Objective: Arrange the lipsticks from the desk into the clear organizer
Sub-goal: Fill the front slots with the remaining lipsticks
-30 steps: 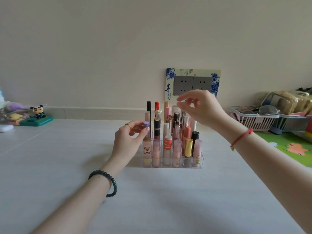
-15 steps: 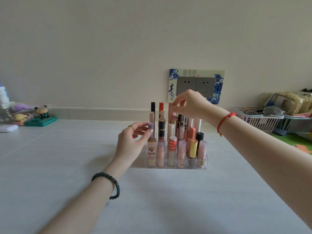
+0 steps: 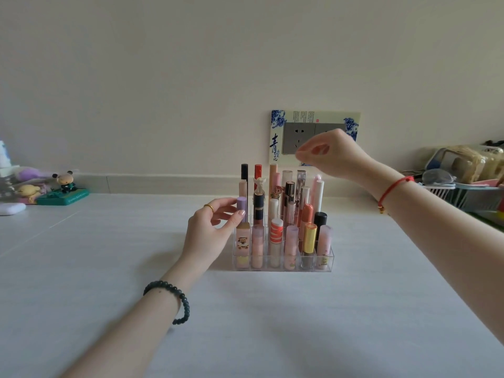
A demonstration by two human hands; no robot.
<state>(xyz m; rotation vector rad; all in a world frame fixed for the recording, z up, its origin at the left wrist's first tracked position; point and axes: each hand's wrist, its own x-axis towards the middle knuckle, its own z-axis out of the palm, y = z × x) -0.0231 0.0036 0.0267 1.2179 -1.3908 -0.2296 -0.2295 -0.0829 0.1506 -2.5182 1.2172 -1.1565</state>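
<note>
Plainly the slim lilac-capped lipstick tube (image 3: pixel 242 207) is light, stiff and smooth, so it could slip or knock its neighbours. The cap end, standing proud of its cell, looks the best place to take it. It stands upright in the clear acrylic organizer (image 3: pixel 283 268), pinched between the thumb and fingers (image 3: pixel 238 215) of the left hand (image 3: pixel 212 230). Right of those fingers the cells are packed with upright pink, orange, gold, black and white lipsticks (image 3: pixel 276 236). The right hand (image 3: pixel 335 154) hovers above the back row, its fingers drawn into an empty pinch. The organizer sits on the pale surface (image 3: pixel 109 268).
</note>
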